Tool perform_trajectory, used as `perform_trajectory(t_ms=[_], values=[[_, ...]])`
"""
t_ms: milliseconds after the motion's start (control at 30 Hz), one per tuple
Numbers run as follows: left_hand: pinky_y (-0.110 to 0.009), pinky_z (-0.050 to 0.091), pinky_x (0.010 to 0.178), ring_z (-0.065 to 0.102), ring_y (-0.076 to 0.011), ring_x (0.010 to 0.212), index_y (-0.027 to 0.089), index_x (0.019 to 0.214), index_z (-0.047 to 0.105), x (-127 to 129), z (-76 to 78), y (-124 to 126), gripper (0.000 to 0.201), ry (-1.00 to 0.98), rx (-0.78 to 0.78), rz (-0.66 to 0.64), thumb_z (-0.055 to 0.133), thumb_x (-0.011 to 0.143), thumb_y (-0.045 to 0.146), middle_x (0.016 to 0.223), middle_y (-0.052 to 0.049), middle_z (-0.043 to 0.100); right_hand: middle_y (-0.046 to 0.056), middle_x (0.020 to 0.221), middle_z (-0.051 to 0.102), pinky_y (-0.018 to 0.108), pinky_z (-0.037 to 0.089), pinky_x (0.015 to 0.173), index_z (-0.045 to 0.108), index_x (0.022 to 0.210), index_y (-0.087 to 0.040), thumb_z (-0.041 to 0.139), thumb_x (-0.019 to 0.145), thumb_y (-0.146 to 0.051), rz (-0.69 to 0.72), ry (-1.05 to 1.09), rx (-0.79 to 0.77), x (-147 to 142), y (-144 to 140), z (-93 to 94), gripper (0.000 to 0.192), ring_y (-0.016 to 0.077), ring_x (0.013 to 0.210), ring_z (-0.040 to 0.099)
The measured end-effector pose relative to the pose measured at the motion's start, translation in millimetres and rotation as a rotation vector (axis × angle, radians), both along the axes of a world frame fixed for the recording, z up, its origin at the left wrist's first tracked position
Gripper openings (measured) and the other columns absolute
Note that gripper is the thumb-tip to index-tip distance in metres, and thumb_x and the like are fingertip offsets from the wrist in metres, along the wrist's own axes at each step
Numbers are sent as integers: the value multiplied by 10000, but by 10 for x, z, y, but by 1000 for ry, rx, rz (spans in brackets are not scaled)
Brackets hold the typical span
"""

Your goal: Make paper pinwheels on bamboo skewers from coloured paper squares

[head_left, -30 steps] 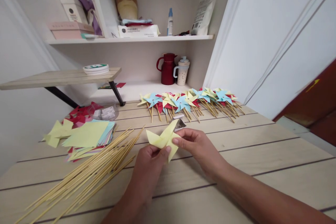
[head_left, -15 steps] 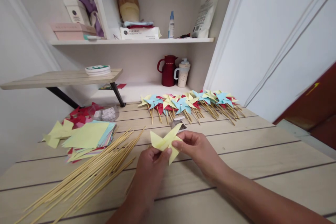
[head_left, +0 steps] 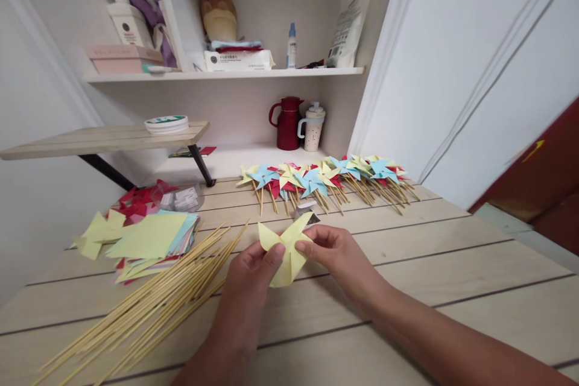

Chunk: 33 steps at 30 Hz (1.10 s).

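A pale yellow paper pinwheel (head_left: 289,256) with folded blades is held between both hands above the table. My left hand (head_left: 256,268) pinches its left side, thumb lying on the front near the centre. From the right, my right hand (head_left: 328,247) grips the opposite blade between thumb and fingers. No stick shows on this pinwheel. Just behind it stands a small open box (head_left: 307,210), partly hidden, its contents too dark to name. Bamboo sticks (head_left: 158,298) lie in a loose bundle left of my left hand.
Finished pinwheels (head_left: 312,181) on sticks lie in a row at the back. Stacked coloured paper squares (head_left: 149,235), folded yellow paper (head_left: 99,232) and a clear container (head_left: 187,198) sit at left. A raised wooden shelf (head_left: 108,137), red jug (head_left: 288,123) and tumbler (head_left: 313,126) stand behind.
My left thumb has moved up from the lower blade to near the pinwheel's centre. The lower part of the paper now spreads wider. My right hand keeps its grip, almost still.
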<state>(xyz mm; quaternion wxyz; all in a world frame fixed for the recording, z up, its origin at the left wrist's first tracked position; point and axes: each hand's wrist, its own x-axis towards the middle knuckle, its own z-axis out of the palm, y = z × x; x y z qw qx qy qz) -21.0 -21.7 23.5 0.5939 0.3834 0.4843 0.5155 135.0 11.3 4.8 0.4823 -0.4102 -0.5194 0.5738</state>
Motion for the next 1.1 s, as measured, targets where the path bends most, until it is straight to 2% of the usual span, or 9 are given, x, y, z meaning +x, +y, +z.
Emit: perform_trajectory(t_ms=[167,333,433,567,667,700,767,900,1100], values=[[-268,466,620,654,-185,664,128,923,755,-30,-32,2,415,67,-10,27,745,704,480,760,-73,749,11,709,629,291,398,652,638,684,-162,761,710,-409,38,4,-5,-16,-8,-20,278,143,658,527],[-300,495,722,674,-207,750,133,941,750,-6,-21,-9,439,27,19,0,715,727,515,832,-85,755,1,687,624,294,391,645,628,680,-167,782,680,-430,-4,21,-24,-23,-3,-18,304,143,640,522],[-334,499,832,677,-220,848,144,1031,726,7,-31,-6,502,0,58,57,662,764,564,930,-98,752,2,700,628,294,391,652,630,689,-169,779,685,-432,-14,28,-21,-15,3,-12,302,146,651,523],[-387,503,869,666,-253,970,203,1313,556,-25,-69,40,649,45,87,171,603,800,598,1150,-135,684,-2,701,623,293,376,656,640,700,-169,772,696,-416,-38,22,-14,1,17,-3,280,146,661,515],[-380,501,873,657,-255,1024,299,1442,365,-55,-71,70,800,143,203,273,705,750,508,1332,-145,554,-10,683,608,282,354,643,640,695,-166,774,695,-398,-66,38,-17,18,36,15,268,131,645,490],[-374,495,892,645,-255,1058,314,1432,369,-60,-67,71,799,163,260,291,726,736,476,1375,-139,513,-15,674,603,278,345,636,638,689,-167,774,694,-394,-75,41,-17,24,43,23,264,126,635,480],[-367,472,945,613,-256,1129,306,1331,485,-61,-63,61,646,183,363,279,717,746,448,1438,-113,454,-24,656,590,272,334,625,631,674,-171,775,693,-387,-82,42,-14,37,52,36,260,116,614,461],[-375,443,988,597,-255,1137,242,981,686,-56,-109,42,283,293,408,205,682,774,436,1472,-79,409,-24,667,588,276,343,636,631,682,-172,769,701,-381,-47,32,-14,50,47,39,251,119,622,468],[-367,476,921,584,-245,1077,211,763,699,-74,-239,118,200,384,402,172,699,743,410,1246,-84,537,-1,700,605,288,369,664,631,699,-158,754,724,-370,2,10,2,45,30,11,246,140,667,506]])
